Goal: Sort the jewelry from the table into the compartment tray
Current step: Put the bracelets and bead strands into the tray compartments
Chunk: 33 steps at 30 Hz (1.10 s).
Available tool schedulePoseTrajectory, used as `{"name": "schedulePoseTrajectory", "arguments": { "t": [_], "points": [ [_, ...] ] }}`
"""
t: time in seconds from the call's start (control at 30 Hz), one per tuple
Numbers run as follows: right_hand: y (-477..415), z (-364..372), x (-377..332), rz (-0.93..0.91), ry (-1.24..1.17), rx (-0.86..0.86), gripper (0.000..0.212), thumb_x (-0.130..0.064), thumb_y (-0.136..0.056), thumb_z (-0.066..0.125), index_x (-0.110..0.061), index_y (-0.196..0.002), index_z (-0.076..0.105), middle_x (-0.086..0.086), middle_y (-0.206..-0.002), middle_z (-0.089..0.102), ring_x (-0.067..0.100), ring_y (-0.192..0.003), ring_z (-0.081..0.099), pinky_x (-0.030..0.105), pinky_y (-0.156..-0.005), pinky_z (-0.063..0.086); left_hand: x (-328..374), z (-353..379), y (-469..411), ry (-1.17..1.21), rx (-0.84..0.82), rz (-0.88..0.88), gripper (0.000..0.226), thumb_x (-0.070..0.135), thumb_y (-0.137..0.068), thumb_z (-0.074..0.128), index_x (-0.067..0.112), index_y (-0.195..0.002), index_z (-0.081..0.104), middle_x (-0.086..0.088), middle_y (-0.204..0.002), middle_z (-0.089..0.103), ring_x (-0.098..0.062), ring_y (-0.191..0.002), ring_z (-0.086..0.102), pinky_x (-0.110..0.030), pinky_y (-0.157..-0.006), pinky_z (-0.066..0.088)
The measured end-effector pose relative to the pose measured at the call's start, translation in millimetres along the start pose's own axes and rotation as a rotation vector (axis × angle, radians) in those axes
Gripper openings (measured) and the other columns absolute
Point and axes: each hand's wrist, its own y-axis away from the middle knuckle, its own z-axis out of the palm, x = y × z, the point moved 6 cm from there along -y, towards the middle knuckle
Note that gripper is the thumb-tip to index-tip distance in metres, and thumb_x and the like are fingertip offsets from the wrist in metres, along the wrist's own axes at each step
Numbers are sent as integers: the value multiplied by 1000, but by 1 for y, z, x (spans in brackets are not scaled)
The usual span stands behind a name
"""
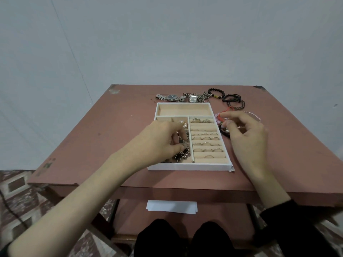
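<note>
Observed: left hand [159,140] pinched a chain [183,156] in the left compartments of the tray [189,166]. The right hand [245,134] pinched a red-corded bracelet [221,118] on the table [111,130], just beside the tray's right wall.

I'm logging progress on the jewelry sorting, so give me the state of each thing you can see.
Compartment tray, partly filled.
Long top compartment, empty.
Ring rows, mostly filled.
Chain, in the tray's near left corner.
Left hand, fingers curled inside the tray's left side, grip unclear.
Right hand, pinching the red-cord bracelet beside the tray.
Watch, unsorted on the table.
Black bead bracelet, also unsorted.
</note>
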Motion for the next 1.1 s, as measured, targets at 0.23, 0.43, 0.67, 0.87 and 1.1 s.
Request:
{"name": "schedulePoseTrajectory", "arguments": {
  "t": [0.23, 0.43, 0.67, 0.87, 1.1],
  "points": [
    [0, 0, -1, -12, 12, 4, 24, -15, -87, 56, -35, -88, 68, -20, -84, 68, 7, -79, 63, 23, -69, 49, 1, 4, -6, -118, 26, 60, 19, 28, -85, 63, 26, -102, 70, 9, -96, 66, -9, -83, 54, -26, -75, 46],
    [0, -1, 0, -4, 16, 3, 23, -16, -87, 56, -36, -88, 68, -19, -83, 68, 8, -77, 62, 24, -68, 48, 6, 0, -3, -162, 146, 169, 11, 29, -83, 61, 21, -86, 69, 13, -76, 52, -7, -76, 44, -28, -66, 42],
    [0, -1, 0, 12, -2, 21, 22, -19, -89, 54, -36, -89, 68, -20, -81, 67, 7, -77, 62, 27, -71, 50, 12, -3, -3, -144, -98, 180, 7, 25, -80, 65, 22, -80, 71, 17, -69, 58, 0, -74, 51, -22, -69, 44],
    [-5, -17, 10, 101, -275, 189, 24, -19, -90, 47, -33, -92, 67, -10, -69, 66, 7, -70, 60, 34, -70, 48, 11, 1, -8, -177, -243, 137, 14, 28, -81, 63, 32, -87, 74, 13, -82, 71, -6, -78, 61, -26, -72, 51],
    [-37, -48, 32, 220, -299, 195, 26, -6, -84, 50, -26, -92, 66, -2, -74, 63, 8, -67, 55, 24, -65, 44, 29, -10, -26, -18, -109, 160, 15, 18, -83, 59, 25, -87, 72, 14, -73, 64, -7, -68, 58, -18, -64, 46]
  ]
}}
